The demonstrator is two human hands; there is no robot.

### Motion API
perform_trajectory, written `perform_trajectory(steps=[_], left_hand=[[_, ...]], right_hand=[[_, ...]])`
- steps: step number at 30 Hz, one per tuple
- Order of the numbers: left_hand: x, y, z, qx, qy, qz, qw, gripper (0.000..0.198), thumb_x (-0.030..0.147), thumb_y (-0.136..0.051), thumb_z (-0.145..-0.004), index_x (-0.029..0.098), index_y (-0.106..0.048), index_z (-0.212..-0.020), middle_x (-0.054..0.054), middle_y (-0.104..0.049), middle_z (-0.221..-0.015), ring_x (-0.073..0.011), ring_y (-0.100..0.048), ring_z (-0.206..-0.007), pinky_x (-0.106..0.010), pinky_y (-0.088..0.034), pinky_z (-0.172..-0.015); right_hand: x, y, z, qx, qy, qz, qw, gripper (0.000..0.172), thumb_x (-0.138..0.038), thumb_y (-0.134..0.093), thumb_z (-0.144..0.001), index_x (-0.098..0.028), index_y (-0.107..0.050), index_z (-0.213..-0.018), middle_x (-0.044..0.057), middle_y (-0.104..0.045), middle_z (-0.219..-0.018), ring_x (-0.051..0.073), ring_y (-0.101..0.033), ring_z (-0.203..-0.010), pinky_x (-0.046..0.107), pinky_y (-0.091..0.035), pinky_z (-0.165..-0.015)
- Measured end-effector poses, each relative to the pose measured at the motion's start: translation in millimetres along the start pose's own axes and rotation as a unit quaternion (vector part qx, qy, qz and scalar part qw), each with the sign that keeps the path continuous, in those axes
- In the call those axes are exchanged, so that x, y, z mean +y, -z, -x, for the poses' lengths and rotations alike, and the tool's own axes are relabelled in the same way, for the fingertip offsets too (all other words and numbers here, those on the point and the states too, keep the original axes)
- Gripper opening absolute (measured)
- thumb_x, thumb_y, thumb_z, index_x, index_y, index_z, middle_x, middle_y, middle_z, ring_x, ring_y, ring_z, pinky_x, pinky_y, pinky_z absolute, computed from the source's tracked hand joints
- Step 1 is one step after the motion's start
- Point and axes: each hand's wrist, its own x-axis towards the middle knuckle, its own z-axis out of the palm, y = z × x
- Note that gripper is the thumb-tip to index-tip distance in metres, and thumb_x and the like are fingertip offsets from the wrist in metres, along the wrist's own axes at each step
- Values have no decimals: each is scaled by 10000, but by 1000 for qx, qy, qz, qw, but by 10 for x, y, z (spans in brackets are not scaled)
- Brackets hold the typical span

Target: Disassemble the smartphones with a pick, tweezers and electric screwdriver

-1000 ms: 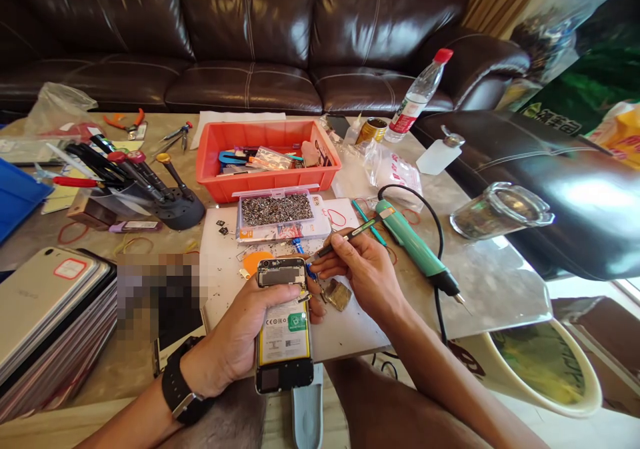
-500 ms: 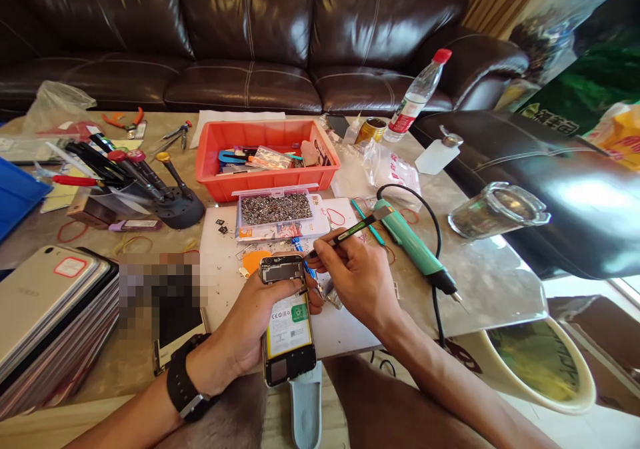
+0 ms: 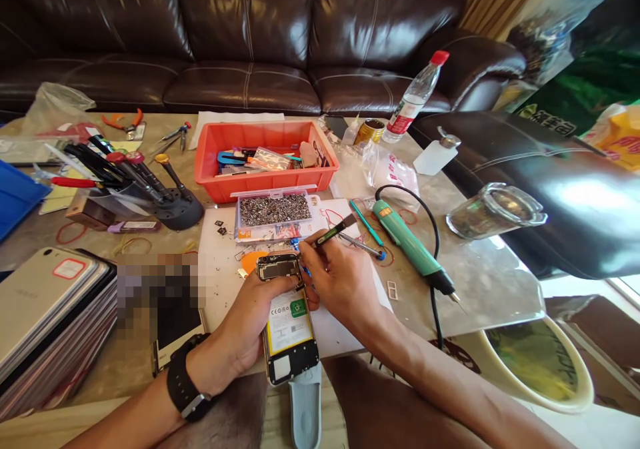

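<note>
Opened smartphone (image 3: 289,326), back off, white-labelled yellow-edged battery showing, is resting lengthwise in the left hand (image 3: 245,322), fingers curling around its side. Slim black-and-green precision tool (image 3: 333,232) is sitting pinched in the right hand (image 3: 340,282), its tip hidden beside the phone's upper end.

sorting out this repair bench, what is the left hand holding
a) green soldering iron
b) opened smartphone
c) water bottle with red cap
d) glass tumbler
B: the left hand grips the opened smartphone with its labelled back showing, while the green soldering iron lies off to the right, untouched.
</note>
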Motion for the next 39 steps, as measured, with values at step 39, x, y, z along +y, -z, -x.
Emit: perform_trajectory(steps=[39], left_hand=[[35, 58, 40, -23, 27, 22, 999, 227, 204, -809, -728, 125, -758, -934, -102, -803, -768, -237, -760, -619, -328, -616, -628]], right_hand=[[179, -32, -130, -55, -185, -394, 899, 431, -599, -731, -878, -183, -658, -793, 63, -782, -729, 168, -751, -612, 265, -638, -622]])
